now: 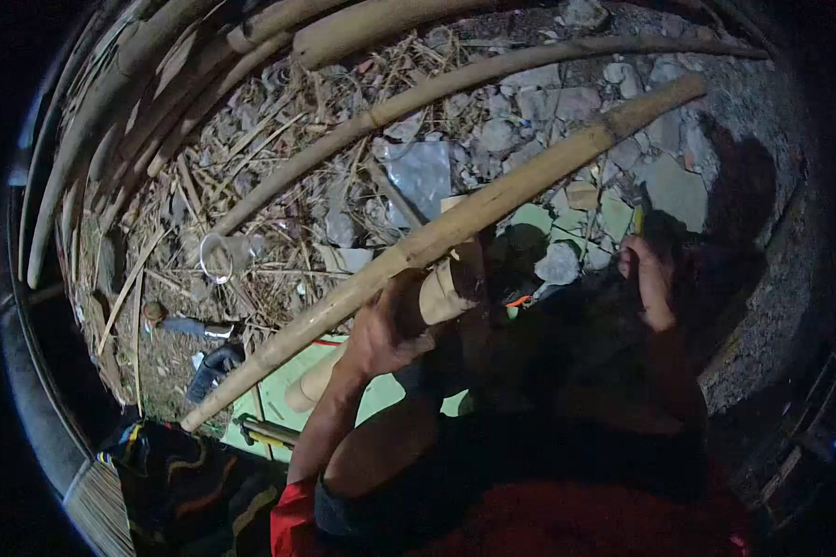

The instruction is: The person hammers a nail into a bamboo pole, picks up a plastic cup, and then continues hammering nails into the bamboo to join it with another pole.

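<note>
A long bamboo pole [492, 202] lies diagonally across the view, from the lower left to the upper right. Below its middle, my left hand [385, 330] is wrapped round a short, thick bamboo piece [444, 292], whose pale end faces right. My right hand [648, 269], further right, is closed in a fist around a tool handle [637, 220] with a yellowish part showing above the thumb. The rest of that tool is lost in shadow.
Stones and straw cover the ground around a thinner pole [437, 88]. More poles [111, 111] lie at the upper left. A clear cup [221, 257], a plastic bag [418, 176], a hammer-like tool [186, 325] and a green sheet [269, 395] are also there.
</note>
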Demonstrator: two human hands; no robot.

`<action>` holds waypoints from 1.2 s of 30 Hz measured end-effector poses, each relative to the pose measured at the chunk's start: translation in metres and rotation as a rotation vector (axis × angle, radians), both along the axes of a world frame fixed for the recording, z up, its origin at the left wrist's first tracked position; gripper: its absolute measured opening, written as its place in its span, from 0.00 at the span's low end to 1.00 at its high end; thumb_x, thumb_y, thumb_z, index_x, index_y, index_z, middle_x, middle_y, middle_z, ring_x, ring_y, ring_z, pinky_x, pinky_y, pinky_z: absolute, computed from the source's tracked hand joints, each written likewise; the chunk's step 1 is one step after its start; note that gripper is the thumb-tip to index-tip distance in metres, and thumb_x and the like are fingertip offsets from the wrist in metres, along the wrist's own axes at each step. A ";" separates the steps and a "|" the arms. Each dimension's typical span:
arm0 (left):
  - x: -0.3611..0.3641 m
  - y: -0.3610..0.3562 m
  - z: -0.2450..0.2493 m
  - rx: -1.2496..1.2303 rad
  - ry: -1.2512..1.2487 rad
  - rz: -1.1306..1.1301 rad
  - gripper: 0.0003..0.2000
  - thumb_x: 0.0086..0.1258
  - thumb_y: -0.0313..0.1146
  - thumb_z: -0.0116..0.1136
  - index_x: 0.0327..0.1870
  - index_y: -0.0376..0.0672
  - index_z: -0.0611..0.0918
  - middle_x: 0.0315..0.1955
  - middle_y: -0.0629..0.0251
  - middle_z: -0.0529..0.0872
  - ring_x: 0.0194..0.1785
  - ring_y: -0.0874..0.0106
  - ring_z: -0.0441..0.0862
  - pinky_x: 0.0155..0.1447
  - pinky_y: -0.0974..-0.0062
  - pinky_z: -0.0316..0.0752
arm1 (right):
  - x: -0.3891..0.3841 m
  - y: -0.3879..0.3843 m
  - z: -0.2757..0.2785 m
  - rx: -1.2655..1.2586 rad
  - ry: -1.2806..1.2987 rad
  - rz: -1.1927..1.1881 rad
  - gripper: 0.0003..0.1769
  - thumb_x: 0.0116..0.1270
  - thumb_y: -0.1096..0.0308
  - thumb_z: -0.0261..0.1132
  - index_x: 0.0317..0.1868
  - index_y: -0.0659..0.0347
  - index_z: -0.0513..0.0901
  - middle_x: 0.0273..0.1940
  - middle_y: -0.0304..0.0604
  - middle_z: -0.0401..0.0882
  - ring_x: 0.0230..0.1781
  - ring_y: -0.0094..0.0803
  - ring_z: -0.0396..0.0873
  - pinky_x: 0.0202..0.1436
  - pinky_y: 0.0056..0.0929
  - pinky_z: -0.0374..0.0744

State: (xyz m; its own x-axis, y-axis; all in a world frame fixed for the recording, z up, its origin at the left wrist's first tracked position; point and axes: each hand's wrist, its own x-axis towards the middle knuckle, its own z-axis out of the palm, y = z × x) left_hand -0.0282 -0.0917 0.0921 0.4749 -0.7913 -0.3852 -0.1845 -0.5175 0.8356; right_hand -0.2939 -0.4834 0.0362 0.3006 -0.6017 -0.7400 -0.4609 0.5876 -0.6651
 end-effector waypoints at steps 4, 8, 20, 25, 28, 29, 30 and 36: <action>-0.005 -0.001 -0.029 0.060 -0.390 -0.036 0.38 0.66 0.42 0.65 0.76 0.35 0.68 0.63 0.40 0.78 0.67 0.40 0.75 0.72 0.49 0.70 | 0.053 0.057 0.058 -0.647 -0.237 0.139 0.18 0.76 0.75 0.65 0.64 0.64 0.79 0.39 0.35 0.80 0.30 0.19 0.75 0.33 0.23 0.75; -0.015 -0.017 -0.014 0.266 -0.660 -0.074 0.45 0.63 0.53 0.72 0.77 0.37 0.67 0.64 0.44 0.75 0.65 0.45 0.74 0.66 0.45 0.68 | 0.069 0.068 0.074 -0.600 -0.200 0.434 0.21 0.78 0.75 0.64 0.69 0.64 0.76 0.37 0.36 0.80 0.28 0.17 0.74 0.32 0.23 0.75; 0.005 -0.018 -0.037 0.220 -0.795 0.254 0.44 0.57 0.48 0.81 0.70 0.38 0.69 0.55 0.49 0.79 0.55 0.49 0.80 0.57 0.50 0.74 | 0.113 0.083 0.067 -0.182 -0.226 0.822 0.18 0.88 0.63 0.52 0.65 0.66 0.78 0.33 0.35 0.75 0.24 0.18 0.73 0.27 0.23 0.74; 0.001 -0.019 -0.052 0.305 -0.698 0.248 0.45 0.63 0.57 0.74 0.74 0.37 0.67 0.65 0.46 0.75 0.64 0.47 0.76 0.66 0.48 0.70 | 0.132 0.086 0.069 -0.242 -0.227 0.856 0.19 0.86 0.67 0.54 0.72 0.62 0.73 0.35 0.37 0.78 0.24 0.17 0.73 0.26 0.23 0.74; 0.001 -0.023 -0.040 0.387 -0.618 0.138 0.43 0.68 0.57 0.69 0.75 0.36 0.67 0.68 0.48 0.75 0.64 0.47 0.76 0.68 0.48 0.69 | 0.148 0.084 0.080 -0.220 -0.213 0.905 0.21 0.86 0.68 0.55 0.75 0.60 0.71 0.36 0.39 0.80 0.23 0.17 0.74 0.26 0.23 0.75; 0.001 -0.026 -0.033 0.403 -0.616 0.088 0.41 0.69 0.56 0.68 0.75 0.36 0.67 0.68 0.49 0.75 0.63 0.47 0.76 0.68 0.48 0.69 | 0.155 0.084 0.087 -0.213 -0.186 0.926 0.22 0.85 0.68 0.55 0.75 0.59 0.71 0.36 0.39 0.81 0.21 0.16 0.73 0.26 0.22 0.74; 0.001 -0.025 -0.029 0.361 -0.647 0.053 0.39 0.70 0.52 0.67 0.77 0.40 0.68 0.62 0.50 0.78 0.58 0.48 0.78 0.62 0.48 0.71 | 0.158 0.082 0.090 -0.206 -0.157 0.945 0.22 0.85 0.69 0.56 0.75 0.59 0.71 0.37 0.39 0.81 0.20 0.16 0.72 0.25 0.21 0.74; 0.000 -0.033 -0.041 0.319 -0.702 0.052 0.41 0.63 0.55 0.72 0.77 0.49 0.72 0.47 0.51 0.77 0.48 0.49 0.77 0.53 0.46 0.71 | 0.148 0.084 0.074 -0.484 -0.242 1.030 0.23 0.83 0.72 0.58 0.75 0.61 0.71 0.42 0.41 0.84 0.31 0.18 0.76 0.37 0.23 0.76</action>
